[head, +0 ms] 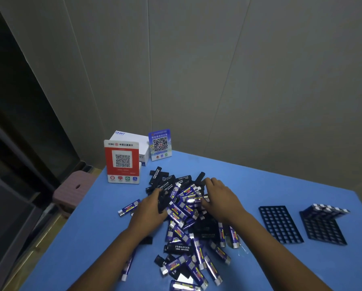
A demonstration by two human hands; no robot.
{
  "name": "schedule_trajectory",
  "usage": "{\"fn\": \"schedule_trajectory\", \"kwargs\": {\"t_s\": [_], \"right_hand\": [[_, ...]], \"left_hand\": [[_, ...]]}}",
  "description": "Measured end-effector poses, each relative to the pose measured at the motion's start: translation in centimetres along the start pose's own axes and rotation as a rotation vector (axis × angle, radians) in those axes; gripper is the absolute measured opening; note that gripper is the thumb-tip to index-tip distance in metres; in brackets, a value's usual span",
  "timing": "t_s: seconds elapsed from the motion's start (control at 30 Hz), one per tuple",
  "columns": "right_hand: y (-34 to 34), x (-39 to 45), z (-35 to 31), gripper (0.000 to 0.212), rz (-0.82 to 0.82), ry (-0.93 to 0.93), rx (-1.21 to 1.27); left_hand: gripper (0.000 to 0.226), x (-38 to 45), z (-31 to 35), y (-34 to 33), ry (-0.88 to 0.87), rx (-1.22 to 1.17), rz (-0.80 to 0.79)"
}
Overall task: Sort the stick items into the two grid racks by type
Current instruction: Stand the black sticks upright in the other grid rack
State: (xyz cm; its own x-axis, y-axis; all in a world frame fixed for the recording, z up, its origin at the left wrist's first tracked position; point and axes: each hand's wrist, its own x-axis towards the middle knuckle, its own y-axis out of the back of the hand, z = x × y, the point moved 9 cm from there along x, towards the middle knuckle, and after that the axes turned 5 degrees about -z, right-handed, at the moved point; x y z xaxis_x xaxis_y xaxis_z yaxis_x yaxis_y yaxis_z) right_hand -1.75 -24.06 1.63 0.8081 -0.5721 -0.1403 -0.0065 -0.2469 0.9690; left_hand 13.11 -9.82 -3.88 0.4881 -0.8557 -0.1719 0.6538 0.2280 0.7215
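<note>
A big pile of stick items [186, 219] lies on the blue table [259, 185]: purple-blue ones with silver ends mixed with plain black ones [161, 179] bearing white print. My left hand [150, 211] grips several black sticks at the pile's left side. My right hand [220, 196] reaches into the pile's top, fingers curled around a purple-blue stick [193, 200]. Two black grid racks lie at the right: the nearer rack [280, 224] has nothing in it, the far-right rack [324, 227] holds a row of purple-blue sticks along its back edge.
A red QR-code stand [122, 161], a white box [134, 141] and a blue QR-code stand [160, 144] stand at the table's back left. A pink stool [73, 190] sits left of the table. Grey wall panels rise behind.
</note>
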Motion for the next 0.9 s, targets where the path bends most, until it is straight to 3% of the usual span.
{"fn": "schedule_trajectory", "kwargs": {"t_s": [0.13, 0.33, 0.63, 0.9], "right_hand": [[1.0, -0.8, 2.0, 0.04, 0.032, -0.033, 0.071], [3.3, -3.9, 6.7, 0.039, 0.1, -0.052, 0.21], [4.8, -9.5, 15.3, 0.004, 0.089, -0.033, 0.648], [5.7, -14.7, 22.3, 0.009, 0.071, 0.016, 0.869]], "left_hand": [[0.068, 0.5, 3.6, -0.3, -0.079, -0.133, -0.028], [0.076, 0.7, 10.1, -3.5, -0.178, -0.13, -0.103], [0.08, -0.2, 19.7, -11.8, -0.215, -0.111, -0.2], [0.083, -2.0, 27.9, -19.9, -0.243, -0.052, -0.265]]}}
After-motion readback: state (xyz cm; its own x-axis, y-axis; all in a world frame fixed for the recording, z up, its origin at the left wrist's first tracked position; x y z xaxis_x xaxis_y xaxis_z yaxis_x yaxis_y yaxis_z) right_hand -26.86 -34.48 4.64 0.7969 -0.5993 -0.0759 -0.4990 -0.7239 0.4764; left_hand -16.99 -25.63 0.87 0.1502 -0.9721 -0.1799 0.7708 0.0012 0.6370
